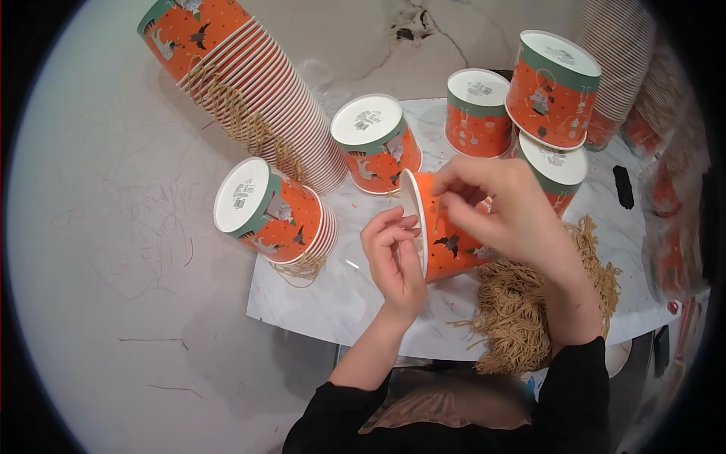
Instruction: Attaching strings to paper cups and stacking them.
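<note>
An orange paper bucket [455, 240] with a white rim lies tilted on its side before me, its mouth turned left. My left hand [395, 256] is closed at the rim, its fingers reaching partly into the mouth. Against the bucket's outer wall near the rim, my right hand [503, 204] pinches a short tan cord [436, 216]. Part of that cord is hidden by the fingers. Beneath my right forearm lies a large heap of tan cords [518, 318].
A tall leaning stack of nested buckets [261, 91] stands at the far left, with cords hanging on it. Nearer is a short stack [276, 219]. Upside-down buckets [374, 144] stand behind, one bucket [556, 91] atop another. A black object [623, 188] lies on the marbled table [355, 318].
</note>
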`<state>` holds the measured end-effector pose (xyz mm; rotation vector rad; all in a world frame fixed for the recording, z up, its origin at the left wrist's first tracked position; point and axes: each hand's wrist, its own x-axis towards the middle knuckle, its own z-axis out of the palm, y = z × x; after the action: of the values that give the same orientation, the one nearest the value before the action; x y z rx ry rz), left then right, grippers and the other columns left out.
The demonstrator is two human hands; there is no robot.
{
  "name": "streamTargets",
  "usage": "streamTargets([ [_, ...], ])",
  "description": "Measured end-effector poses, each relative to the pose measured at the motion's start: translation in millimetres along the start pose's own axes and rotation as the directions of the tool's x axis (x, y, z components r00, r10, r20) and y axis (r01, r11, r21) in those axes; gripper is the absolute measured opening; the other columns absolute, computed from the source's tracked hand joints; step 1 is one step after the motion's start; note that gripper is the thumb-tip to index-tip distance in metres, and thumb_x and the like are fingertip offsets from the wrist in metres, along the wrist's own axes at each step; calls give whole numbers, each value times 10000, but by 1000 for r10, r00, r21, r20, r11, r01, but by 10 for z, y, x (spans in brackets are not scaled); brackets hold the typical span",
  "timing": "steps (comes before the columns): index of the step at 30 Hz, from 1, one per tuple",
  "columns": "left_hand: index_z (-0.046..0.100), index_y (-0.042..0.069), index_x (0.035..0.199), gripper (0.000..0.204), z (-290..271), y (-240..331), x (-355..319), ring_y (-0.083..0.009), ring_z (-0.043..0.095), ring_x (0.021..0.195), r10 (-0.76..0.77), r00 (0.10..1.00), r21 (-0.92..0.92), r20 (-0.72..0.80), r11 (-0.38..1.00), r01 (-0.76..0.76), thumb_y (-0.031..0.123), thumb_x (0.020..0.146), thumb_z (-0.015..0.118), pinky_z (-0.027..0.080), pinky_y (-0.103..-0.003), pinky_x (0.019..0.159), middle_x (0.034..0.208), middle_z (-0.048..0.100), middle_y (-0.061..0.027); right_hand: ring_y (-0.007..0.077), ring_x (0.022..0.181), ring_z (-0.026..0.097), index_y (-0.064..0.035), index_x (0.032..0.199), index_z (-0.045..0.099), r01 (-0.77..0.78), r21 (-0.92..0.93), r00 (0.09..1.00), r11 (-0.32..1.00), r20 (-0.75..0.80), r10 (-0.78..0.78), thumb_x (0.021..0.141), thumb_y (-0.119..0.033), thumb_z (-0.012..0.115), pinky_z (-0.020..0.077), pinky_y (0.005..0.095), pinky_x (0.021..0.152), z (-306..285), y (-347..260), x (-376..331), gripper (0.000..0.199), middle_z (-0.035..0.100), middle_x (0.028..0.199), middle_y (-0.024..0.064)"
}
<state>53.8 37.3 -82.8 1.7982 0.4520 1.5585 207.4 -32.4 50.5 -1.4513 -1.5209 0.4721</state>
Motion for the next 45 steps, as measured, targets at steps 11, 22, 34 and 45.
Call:
streamTargets([
  [11, 420, 6, 1134, 141, 11, 101, -32, -176, 642, 968, -79, 996, -285, -32, 956, 66, 123, 1056, 406, 583, -291, 804, 1325, 489, -216, 192, 956, 701, 42, 1180, 618, 300, 31, 940, 953, -179, -290, 868, -70, 655, 550, 307, 814, 287, 41, 37, 333, 681, 1054, 160],
  [22, 458, -19, 1122, 130, -17, 127, -22, -192, 648, 921, 15, 1000, -244, -13, 970, -17, 74, 1031, 458, 578, -283, 769, 1246, 533, -223, 244, 830, 634, -5, 990, 656, 144, -87, 990, 986, 28, -142, 826, -65, 732, 518, 337, 730, 214, -45, -108, 190, 597, 955, 104],
  [34, 685, 7, 1122, 273, -172, 362, 429, -237, 631, 1052, 16, 991, 248, 134, 968, -49, -3, 850, 701, 528, -346, 844, 1259, 607, -148, 316, 881, 653, -21, 886, 640, 245, -436, 969, 866, 131, -209, 783, -92, 695, 534, 423, 704, 134, 19, -89, 137, 630, 876, 112],
  [45, 705, -18, 972, 114, -246, 441, 377, -140, 673, 789, 11, 992, 309, 125, 950, -49, -37, 860, 723, 544, -244, 730, 981, 705, -101, 269, 800, 656, -72, 858, 643, 416, -429, 907, 802, 127, -402, 756, -101, 715, 524, 388, 624, 156, 150, -16, 128, 629, 863, 55],
])
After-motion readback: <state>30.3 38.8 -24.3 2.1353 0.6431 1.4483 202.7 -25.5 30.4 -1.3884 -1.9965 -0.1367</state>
